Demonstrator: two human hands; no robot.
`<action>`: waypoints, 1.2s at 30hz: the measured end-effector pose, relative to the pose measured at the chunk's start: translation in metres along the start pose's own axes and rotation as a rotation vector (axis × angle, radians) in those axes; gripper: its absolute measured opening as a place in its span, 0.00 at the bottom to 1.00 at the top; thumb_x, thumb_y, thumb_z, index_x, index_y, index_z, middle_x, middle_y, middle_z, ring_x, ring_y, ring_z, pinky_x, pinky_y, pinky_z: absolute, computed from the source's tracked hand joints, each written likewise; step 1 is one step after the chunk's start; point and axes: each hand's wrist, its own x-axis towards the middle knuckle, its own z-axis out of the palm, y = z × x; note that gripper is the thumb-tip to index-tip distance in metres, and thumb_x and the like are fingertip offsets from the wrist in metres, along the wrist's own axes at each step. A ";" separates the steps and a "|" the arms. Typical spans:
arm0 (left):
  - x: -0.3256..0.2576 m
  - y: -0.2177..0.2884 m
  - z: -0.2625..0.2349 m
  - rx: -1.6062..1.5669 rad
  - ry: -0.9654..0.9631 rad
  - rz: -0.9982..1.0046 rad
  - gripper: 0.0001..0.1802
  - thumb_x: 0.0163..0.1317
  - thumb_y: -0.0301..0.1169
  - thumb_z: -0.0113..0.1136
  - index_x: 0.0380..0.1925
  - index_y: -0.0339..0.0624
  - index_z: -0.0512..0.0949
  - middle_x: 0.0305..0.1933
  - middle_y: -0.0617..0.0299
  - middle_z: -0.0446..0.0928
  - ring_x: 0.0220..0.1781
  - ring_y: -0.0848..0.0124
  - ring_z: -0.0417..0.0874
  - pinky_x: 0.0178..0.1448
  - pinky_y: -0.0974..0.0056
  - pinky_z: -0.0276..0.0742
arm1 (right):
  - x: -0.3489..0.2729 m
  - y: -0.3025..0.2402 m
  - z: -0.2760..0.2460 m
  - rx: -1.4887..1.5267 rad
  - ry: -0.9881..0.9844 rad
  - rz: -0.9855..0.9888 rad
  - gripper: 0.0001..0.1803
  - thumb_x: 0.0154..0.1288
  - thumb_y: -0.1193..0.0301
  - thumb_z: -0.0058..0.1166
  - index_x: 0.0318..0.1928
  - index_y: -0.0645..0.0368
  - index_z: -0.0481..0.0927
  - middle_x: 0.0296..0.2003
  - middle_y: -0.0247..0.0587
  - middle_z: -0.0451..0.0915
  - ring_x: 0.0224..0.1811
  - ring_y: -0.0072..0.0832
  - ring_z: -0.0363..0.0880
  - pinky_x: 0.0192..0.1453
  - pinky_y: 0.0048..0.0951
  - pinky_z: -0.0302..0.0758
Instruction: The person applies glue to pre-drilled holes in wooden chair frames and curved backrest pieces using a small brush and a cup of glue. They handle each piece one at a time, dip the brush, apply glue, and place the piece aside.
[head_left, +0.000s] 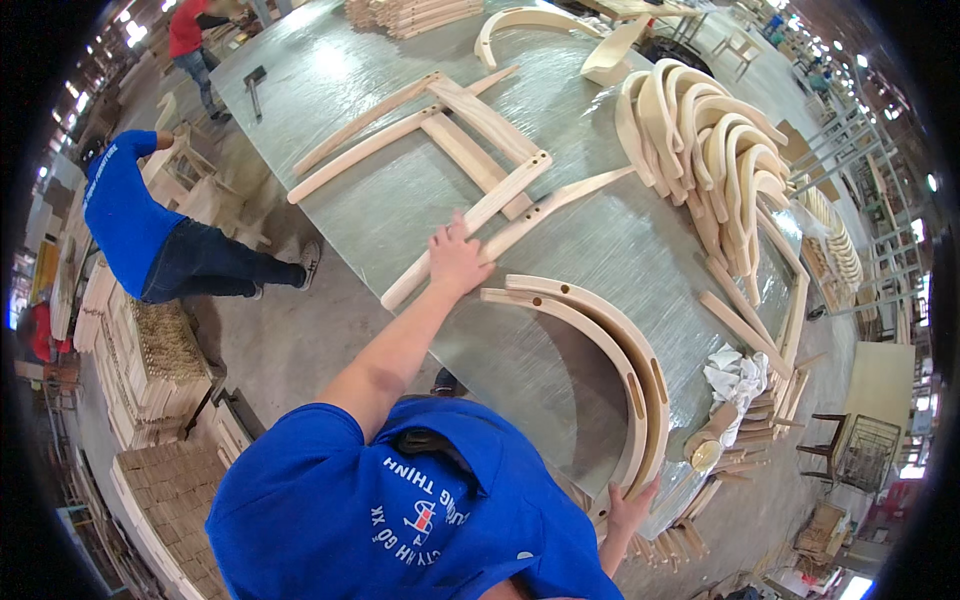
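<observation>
Workshop floor surrounding a big grey worktable (400, 200). Pile of bent wooden parts (710, 150) sitting at its far right. Left hand (455, 255) pressing flat, fingers spread, on a long wooden rail (470, 222). Right hand (630, 505) gripping the end of a curved wooden arch (610, 340) at the near edge.

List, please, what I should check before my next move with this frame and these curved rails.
1. Left hand resting open on the frame's long rail: ok.
2. Right hand at the near end of the curved rails, firm grip: cannot tell.
3. Curved rails lying flat on the table: ok.
4. Frame joints fully seated: cannot tell.
5. Co-worker standing apart from the table: ok.
</observation>
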 end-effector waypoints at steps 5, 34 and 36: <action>0.026 -0.007 -0.010 -0.134 0.003 -0.039 0.22 0.51 0.53 0.56 0.33 0.49 0.84 0.62 0.51 0.60 0.57 0.51 0.63 0.56 0.48 0.64 | 0.000 0.020 0.006 -0.066 0.064 -0.063 0.52 0.40 0.72 0.65 0.67 0.59 0.50 0.62 0.56 0.59 0.65 0.49 0.58 0.67 0.39 0.56; 0.002 -0.104 -0.020 -0.158 0.040 -0.110 0.34 0.55 0.52 0.57 0.63 0.69 0.60 0.44 0.49 0.72 0.44 0.50 0.77 0.46 0.51 0.75 | 0.003 0.016 0.016 0.045 0.087 0.020 0.55 0.35 0.74 0.67 0.66 0.61 0.50 0.61 0.57 0.61 0.63 0.49 0.60 0.65 0.38 0.59; -0.004 -0.114 -0.020 -0.148 0.029 -0.142 0.34 0.54 0.51 0.58 0.62 0.68 0.60 0.43 0.49 0.72 0.43 0.50 0.77 0.45 0.51 0.75 | 0.003 0.010 0.016 -0.039 0.128 0.027 0.54 0.35 0.73 0.66 0.66 0.62 0.51 0.60 0.58 0.62 0.63 0.50 0.61 0.64 0.39 0.61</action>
